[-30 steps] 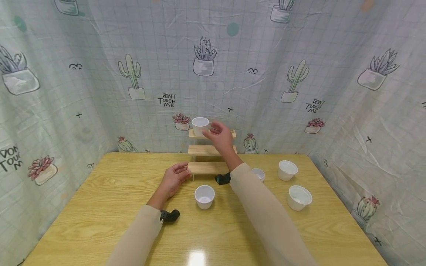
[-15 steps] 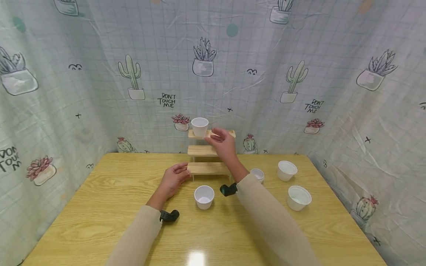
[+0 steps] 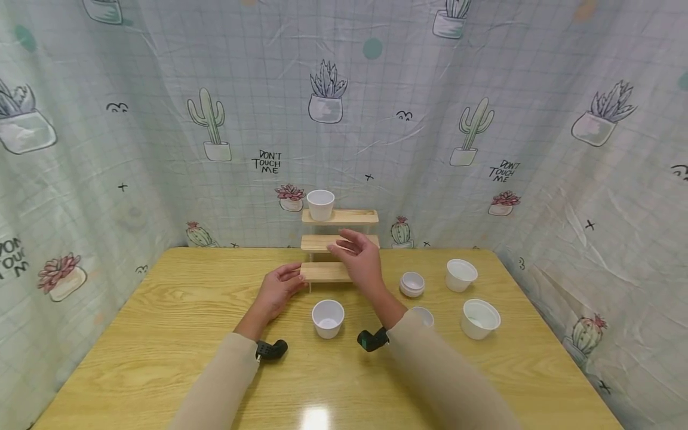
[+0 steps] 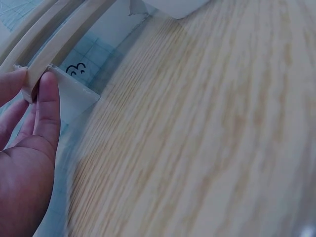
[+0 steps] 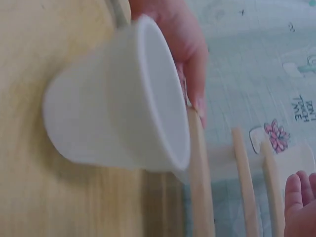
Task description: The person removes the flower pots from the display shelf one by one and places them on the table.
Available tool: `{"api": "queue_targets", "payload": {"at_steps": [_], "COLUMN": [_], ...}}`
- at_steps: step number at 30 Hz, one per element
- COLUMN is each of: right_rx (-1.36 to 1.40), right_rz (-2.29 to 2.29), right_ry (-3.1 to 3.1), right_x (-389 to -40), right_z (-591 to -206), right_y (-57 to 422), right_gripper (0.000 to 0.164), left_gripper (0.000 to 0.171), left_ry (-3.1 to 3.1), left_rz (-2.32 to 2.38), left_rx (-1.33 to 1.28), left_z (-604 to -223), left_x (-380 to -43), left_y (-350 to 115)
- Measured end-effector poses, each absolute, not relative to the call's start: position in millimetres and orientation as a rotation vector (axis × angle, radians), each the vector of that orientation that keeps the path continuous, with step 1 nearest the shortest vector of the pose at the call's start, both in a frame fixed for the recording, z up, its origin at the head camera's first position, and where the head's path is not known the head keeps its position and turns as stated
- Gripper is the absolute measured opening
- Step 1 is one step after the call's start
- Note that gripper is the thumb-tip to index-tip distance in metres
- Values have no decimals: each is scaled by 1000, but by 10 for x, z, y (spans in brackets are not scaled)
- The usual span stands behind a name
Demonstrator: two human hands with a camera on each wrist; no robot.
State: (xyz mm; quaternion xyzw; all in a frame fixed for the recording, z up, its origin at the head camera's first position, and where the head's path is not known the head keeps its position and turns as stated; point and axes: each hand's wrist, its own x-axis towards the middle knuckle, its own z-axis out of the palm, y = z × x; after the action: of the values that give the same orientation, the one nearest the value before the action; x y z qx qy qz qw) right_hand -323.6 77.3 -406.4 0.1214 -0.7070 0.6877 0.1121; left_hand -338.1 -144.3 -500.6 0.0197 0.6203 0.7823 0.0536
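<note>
A three-tier wooden shelf rack (image 3: 324,272) stands at the back of the table. My left hand (image 3: 276,292) pinches the left end of its lowest board; in the left wrist view the thumb and fingers (image 4: 48,106) meet around that board's end. A white cup (image 3: 321,206) sits upright at the left of the top board. My right hand (image 3: 361,263) is in front of the middle and lowest boards, fingers loosely bent and holding nothing. Another white cup (image 3: 328,319) stands on the table before the rack, large in the right wrist view.
To the right are small stacked white bowls (image 3: 412,283), two larger white tubs (image 3: 461,276), and a white container (image 3: 424,316) partly hidden by the right sleeve. A printed cactus curtain (image 3: 333,149) hangs directly behind the table (image 3: 134,358).
My right hand has drawn back from the cup on the top board, moving down and slightly right. That cup stays in place. My left hand has kept its grip on the rack.
</note>
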Motion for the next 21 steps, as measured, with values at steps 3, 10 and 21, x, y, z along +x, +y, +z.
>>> {"api": "queue_targets", "payload": {"at_steps": [3,10,21], "right_rx": [370,315,254], "right_rz": [2050,2117,2230], "right_ry": [-2082,-2048,-2014], "right_x": [-3123,-2935,-2668], "right_z": [-4126,-4294,-4490], "right_y": [761,778,819], "right_gripper": [53,47,47], "left_gripper": [50,51,50], "left_ry": [1883,1865,1870], "left_rz": [2378,2382,2400], "left_rx": [69,79,68], "left_z": [-5013,-5030,-5026], "left_x": [-3383,-3399,-3404], "left_y": [-1454,-1458,-1442]}}
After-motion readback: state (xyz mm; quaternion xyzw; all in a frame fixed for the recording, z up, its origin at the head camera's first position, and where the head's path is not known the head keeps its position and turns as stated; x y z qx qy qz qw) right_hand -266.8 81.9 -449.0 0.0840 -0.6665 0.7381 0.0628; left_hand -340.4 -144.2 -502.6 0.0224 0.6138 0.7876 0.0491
